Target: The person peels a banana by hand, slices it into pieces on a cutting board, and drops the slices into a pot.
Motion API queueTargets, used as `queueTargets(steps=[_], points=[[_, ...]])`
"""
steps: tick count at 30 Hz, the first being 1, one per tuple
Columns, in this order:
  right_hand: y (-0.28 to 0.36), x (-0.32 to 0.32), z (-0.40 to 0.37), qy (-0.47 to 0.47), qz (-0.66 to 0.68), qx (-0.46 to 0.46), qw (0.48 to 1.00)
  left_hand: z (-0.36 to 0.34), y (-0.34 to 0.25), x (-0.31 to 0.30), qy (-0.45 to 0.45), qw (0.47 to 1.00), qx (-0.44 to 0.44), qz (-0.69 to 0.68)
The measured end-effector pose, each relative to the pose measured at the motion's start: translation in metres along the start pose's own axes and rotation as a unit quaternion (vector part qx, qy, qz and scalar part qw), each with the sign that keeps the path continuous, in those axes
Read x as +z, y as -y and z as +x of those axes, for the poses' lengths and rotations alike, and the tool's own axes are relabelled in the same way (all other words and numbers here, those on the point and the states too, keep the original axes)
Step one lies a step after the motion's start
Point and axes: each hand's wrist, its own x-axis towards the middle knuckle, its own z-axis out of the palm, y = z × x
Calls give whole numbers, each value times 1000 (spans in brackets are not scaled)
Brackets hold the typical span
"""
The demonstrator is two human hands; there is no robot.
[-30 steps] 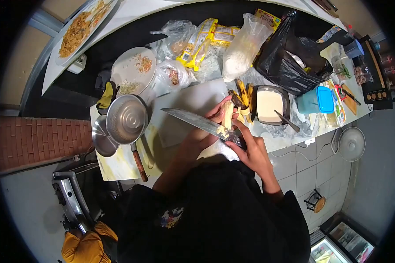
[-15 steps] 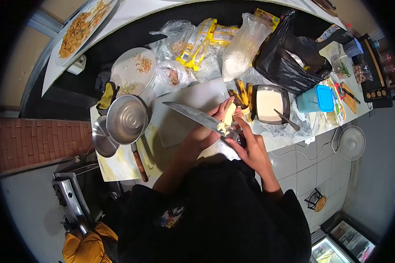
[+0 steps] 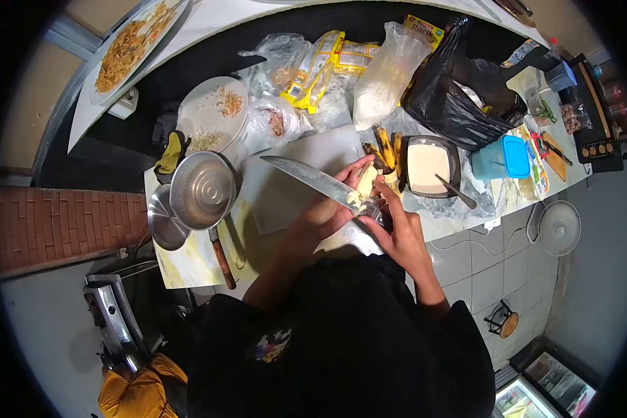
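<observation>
A peeled banana [image 3: 366,182] with cut, crumbled bits at its lower end is in my left hand [image 3: 333,209], whose fingers wrap round it from behind the blade. My right hand [image 3: 405,240] is closed on the handle end of a large knife [image 3: 306,177], its thumb below and its fingers beside the banana. The blade points to the upper left, over a white cutting board [image 3: 268,202]. Dark-spotted banana peels [image 3: 384,150] lie just beyond my hands. To their right is a square dark bowl [image 3: 426,164] of pale batter with a spoon [image 3: 458,193] in it.
At the left are a metal pan [image 3: 202,190] with a wooden handle, a steel bowl [image 3: 164,226] and a plate [image 3: 188,111] with shredded food. Behind the board stand a bag of white powder [image 3: 376,97] and yellow packets [image 3: 317,70]. A black bag [image 3: 439,104] and blue-lidded container [image 3: 516,157] are at the right.
The knife blade and the banana have shifted very slightly, with the tip a little to the right. My hands hold nearly the same pose, and the bowls and bags have not moved.
</observation>
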Motion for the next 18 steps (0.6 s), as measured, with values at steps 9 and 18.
queueTargets(steps=[9,18], points=[[-2,2,2,-10,3,5,1000,-9,-3,5,28,999,21,-29],[1,2,7,-33,10,2,999,-3,7,-18,39,999,4,-18]])
